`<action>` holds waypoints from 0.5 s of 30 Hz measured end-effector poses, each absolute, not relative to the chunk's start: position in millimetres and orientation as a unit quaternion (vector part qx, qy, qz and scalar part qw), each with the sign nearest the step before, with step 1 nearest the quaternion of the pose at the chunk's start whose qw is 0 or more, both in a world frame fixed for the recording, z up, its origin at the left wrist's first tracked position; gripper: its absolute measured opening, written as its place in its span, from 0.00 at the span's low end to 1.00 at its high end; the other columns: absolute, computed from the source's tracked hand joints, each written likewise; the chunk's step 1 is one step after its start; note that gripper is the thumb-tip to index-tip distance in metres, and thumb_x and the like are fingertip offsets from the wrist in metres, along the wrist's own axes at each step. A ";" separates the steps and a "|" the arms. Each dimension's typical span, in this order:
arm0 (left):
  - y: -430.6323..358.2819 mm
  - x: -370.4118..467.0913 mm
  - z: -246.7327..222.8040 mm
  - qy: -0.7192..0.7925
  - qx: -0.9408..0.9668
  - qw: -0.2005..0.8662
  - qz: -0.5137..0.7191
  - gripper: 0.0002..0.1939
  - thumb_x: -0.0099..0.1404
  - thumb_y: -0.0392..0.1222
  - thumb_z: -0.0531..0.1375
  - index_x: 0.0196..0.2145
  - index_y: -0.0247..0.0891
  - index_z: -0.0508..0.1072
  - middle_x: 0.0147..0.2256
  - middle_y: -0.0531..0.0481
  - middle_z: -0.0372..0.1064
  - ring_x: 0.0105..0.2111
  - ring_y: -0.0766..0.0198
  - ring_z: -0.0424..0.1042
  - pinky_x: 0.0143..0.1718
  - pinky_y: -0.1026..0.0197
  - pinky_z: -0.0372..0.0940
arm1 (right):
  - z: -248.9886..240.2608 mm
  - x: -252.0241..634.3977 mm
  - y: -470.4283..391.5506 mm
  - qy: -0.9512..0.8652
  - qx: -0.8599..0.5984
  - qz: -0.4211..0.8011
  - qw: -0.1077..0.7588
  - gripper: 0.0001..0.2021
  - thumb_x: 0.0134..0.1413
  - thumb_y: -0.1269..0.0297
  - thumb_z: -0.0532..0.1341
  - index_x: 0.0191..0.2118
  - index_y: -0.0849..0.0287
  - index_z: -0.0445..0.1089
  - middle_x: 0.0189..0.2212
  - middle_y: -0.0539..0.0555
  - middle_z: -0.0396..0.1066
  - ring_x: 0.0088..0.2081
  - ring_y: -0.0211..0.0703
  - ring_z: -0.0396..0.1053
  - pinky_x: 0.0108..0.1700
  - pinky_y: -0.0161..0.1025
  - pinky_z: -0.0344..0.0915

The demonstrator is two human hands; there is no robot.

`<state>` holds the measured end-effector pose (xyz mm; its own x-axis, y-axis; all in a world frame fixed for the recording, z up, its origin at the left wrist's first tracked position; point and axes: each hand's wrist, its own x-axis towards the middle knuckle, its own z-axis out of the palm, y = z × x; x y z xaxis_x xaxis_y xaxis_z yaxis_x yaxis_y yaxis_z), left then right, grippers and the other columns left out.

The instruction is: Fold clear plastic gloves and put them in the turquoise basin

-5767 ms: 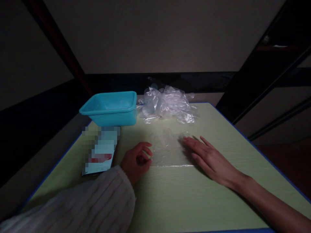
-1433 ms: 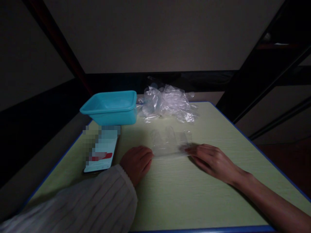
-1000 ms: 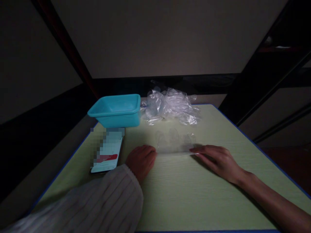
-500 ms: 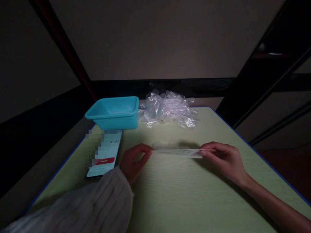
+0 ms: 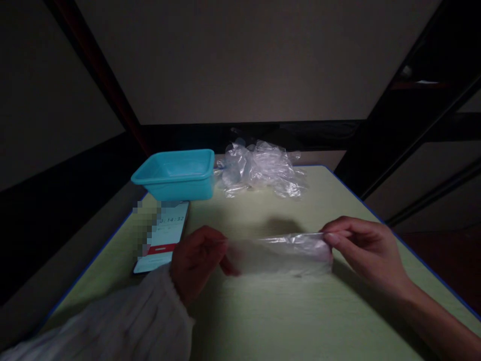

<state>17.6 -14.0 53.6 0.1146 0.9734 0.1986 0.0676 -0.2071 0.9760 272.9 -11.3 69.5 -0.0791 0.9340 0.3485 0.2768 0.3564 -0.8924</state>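
A clear plastic glove (image 5: 280,253) hangs stretched between my two hands, lifted just above the pale green table (image 5: 285,321). My left hand (image 5: 197,258), in a white knit sleeve, pinches its left end. My right hand (image 5: 363,248), bare-armed, pinches its right end between thumb and fingers. The glove's fingers droop toward me below the held edge.
A teal plastic tub (image 5: 176,173) stands at the table's far left. Beside it lies a heap of clear plastic gloves (image 5: 261,168). A phone (image 5: 163,235) with a lit screen lies left of my left hand. The room is dim; dark frame bars rise on both sides.
The glove lay flat on the table with both hands smoothing it. Both hands then pinched its near edge, lifted it and drew it toward me, so it now hangs off the table.
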 end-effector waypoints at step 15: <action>18.8 18.0 26.7 0.524 0.468 0.596 0.390 0.17 0.46 0.48 0.64 0.24 0.38 0.60 0.14 0.59 0.67 0.12 0.66 0.69 0.12 0.70 0.62 | 38.7 260.7 22.3 -0.573 -0.498 0.513 0.401 0.15 0.40 0.53 0.65 0.22 0.61 0.68 0.14 0.47 0.64 0.16 0.31 0.58 0.19 0.31 0.59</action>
